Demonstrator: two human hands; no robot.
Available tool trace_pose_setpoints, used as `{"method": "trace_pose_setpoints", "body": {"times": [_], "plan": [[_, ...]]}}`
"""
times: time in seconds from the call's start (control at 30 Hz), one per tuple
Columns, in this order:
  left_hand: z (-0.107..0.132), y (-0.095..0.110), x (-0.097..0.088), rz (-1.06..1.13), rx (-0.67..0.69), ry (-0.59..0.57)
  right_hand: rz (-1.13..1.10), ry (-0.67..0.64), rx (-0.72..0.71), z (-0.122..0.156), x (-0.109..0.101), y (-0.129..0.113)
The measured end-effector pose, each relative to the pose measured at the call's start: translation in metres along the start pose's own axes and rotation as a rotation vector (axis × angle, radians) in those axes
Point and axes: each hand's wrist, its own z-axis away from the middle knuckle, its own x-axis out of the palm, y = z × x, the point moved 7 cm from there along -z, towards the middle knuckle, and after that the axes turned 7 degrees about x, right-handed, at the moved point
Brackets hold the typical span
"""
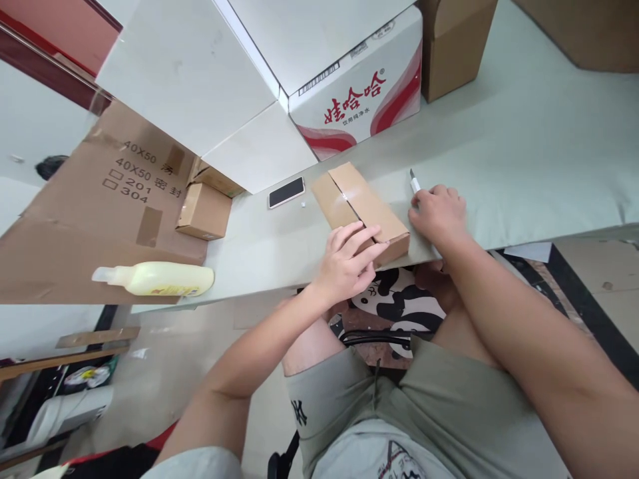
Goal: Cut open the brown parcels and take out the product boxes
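A small flat cardboard box (372, 199) lies near the table's front edge, with a strip of clear tape across its top seam. My left hand (349, 259) rests on the near left part of the box, fingers stretched out over the top. To the right of the box, my right hand (439, 213) is closed around a white-handled utility knife (415, 183). Its tip points away from me, apart from the box. Most of the knife's handle is hidden in my fist.
A phone (286, 192) and a tiny white scrap (303, 205) lie left of the box. Behind stands a white and red water carton (359, 93) beside a brown carton (454, 53). At left are a yellow bottle (167, 278), a small brown box (204, 211) and a large printed carton (100, 219).
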Motion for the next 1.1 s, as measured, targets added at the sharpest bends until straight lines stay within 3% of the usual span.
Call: {"method": "trace_pose_setpoints", "body": {"times": [0.1, 0.23, 0.3, 0.43, 0.57, 0.7, 0.8, 0.93, 1.1], "plan": [[0.005, 0.001, 0.004, 0.026, -0.079, 0.093, -0.138, -0.063, 0.030, -0.001, 0.001, -0.004], [0.006, 0.002, 0.015, 0.082, -0.151, 0.047, -0.328, -0.009, 0.080, 0.005, -0.008, -0.006], [0.006, 0.002, 0.019, 0.103, -0.157, 0.040, -0.541, 0.036, 0.165, 0.015, -0.014, 0.002], [0.007, -0.002, 0.026, 0.123, -0.161, 0.053, -1.007, 0.031, 0.327, 0.058, -0.025, 0.020], [0.010, -0.006, 0.036, 0.181, -0.180, 0.092, -1.285, 0.051, 0.306, 0.125, -0.053, 0.029], [0.010, -0.006, 0.040, 0.225, -0.196, 0.121, -1.366, 0.067, 0.222, 0.188, -0.078, 0.031], [0.009, -0.006, 0.042, 0.231, -0.210, 0.114, -1.376, 0.087, 0.200, 0.215, -0.083, 0.034], [0.008, -0.004, 0.039, 0.229, -0.224, 0.117, -1.431, 0.122, 0.187, 0.227, -0.083, 0.031], [0.004, -0.001, 0.026, 0.286, -0.287, 0.061, -1.437, 0.042, 0.249, 0.229, -0.083, 0.018]]}}
